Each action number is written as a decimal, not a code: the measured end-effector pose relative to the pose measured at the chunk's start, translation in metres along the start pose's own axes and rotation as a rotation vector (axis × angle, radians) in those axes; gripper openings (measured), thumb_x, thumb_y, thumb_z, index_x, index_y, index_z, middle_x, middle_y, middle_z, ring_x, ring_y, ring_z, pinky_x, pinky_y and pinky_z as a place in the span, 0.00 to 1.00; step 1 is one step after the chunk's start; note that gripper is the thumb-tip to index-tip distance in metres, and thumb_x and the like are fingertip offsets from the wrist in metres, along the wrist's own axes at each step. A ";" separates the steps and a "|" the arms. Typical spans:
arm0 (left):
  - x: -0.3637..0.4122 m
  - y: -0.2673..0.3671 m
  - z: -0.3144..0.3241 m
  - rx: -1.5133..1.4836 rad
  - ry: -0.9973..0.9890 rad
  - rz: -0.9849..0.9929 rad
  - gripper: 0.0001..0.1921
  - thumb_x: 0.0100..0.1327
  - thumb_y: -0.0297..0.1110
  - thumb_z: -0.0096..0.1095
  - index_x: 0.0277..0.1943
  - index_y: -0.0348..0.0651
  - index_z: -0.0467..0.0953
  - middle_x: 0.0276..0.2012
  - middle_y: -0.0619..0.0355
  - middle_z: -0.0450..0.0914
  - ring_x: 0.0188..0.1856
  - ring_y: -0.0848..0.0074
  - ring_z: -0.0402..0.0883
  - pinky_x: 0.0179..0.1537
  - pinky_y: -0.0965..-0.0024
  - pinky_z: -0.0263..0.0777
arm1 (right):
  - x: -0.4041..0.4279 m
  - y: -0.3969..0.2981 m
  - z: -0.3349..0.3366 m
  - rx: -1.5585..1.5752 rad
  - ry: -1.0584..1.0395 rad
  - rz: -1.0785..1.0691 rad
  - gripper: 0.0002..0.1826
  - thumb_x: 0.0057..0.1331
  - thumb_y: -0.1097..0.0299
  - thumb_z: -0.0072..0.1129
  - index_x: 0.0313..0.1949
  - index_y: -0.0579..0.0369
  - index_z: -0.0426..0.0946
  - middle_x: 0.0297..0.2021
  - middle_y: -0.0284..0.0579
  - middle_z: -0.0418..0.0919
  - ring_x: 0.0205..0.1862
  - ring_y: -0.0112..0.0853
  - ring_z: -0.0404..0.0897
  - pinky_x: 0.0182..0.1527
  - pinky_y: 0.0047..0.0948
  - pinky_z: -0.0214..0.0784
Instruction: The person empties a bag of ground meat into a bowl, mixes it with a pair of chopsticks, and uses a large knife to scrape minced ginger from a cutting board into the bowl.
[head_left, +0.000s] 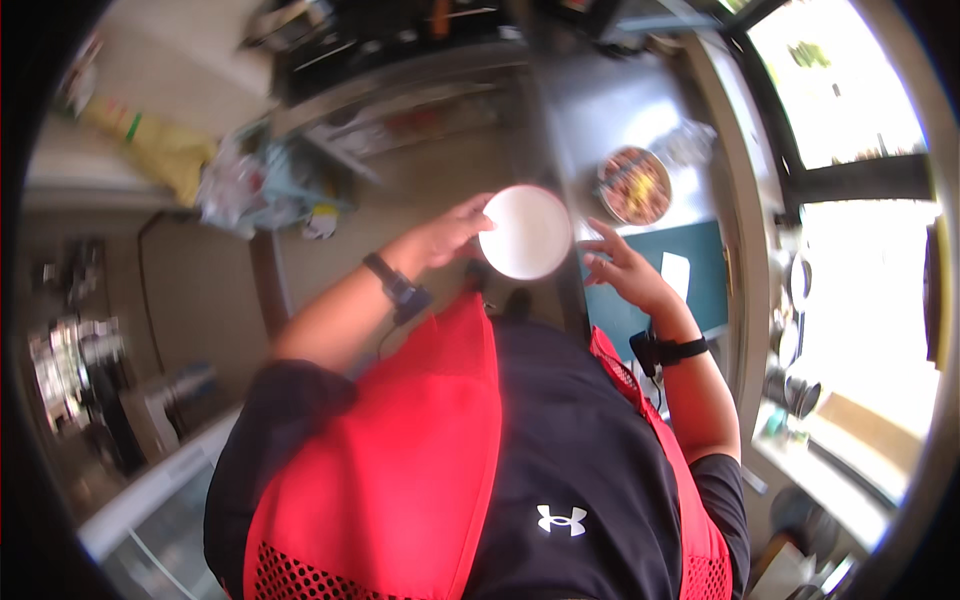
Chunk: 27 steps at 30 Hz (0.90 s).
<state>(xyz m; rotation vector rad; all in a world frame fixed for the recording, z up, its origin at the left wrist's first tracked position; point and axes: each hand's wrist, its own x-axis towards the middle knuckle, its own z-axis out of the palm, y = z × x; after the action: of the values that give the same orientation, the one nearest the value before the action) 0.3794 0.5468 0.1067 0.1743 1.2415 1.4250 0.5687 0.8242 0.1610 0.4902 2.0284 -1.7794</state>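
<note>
My left hand (459, 231) grips a white bowl (526, 232) by its left rim, thumb over the edge; the bowl's pale inside faces up and looks bare. To the right of the bowl, apart from it, my right hand (616, 266) is held with its fingers spread and nothing in it, above a green board (701, 262). Beyond that hand, on the metal counter (592, 112), stands a round bowl of food (634, 186), reddish-brown pieces with a yellow heap, and a dark utensil seems to lie across it.
A white card or paper (676, 276) lies on the green board. Crumpled clear plastic (688, 142) is beside the food bowl. Pans (801, 394) line the window side at right. Plastic bags (232, 184) hang at the left, and dark stove-like equipment (390, 37) stands at the far side.
</note>
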 end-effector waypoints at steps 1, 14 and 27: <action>-0.016 -0.009 -0.006 -0.022 0.032 0.020 0.33 0.71 0.39 0.58 0.77 0.52 0.61 0.68 0.56 0.71 0.68 0.66 0.72 0.63 0.56 0.75 | 0.014 -0.007 0.005 -0.008 -0.114 -0.004 0.40 0.78 0.60 0.57 0.81 0.52 0.46 0.64 0.52 0.76 0.46 0.32 0.84 0.52 0.32 0.77; -0.215 -0.083 -0.047 -0.392 0.492 0.422 0.36 0.68 0.38 0.58 0.78 0.45 0.58 0.72 0.54 0.68 0.72 0.64 0.69 0.68 0.54 0.72 | 0.170 -0.125 0.176 -0.337 -1.027 -0.066 0.37 0.79 0.61 0.53 0.81 0.48 0.48 0.54 0.44 0.81 0.49 0.30 0.85 0.55 0.32 0.76; -0.403 -0.204 -0.178 -0.529 0.855 0.603 0.35 0.69 0.40 0.58 0.78 0.48 0.58 0.71 0.53 0.69 0.71 0.59 0.71 0.66 0.46 0.72 | 0.268 -0.235 0.363 -0.498 -1.051 -0.077 0.34 0.78 0.57 0.55 0.76 0.60 0.59 0.61 0.47 0.79 0.52 0.33 0.83 0.58 0.32 0.74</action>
<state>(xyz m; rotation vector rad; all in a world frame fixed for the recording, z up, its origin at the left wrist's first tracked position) 0.5073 0.0788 0.0938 -0.5223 1.4775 2.4514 0.2426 0.4343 0.1841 -0.5750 1.5730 -1.0787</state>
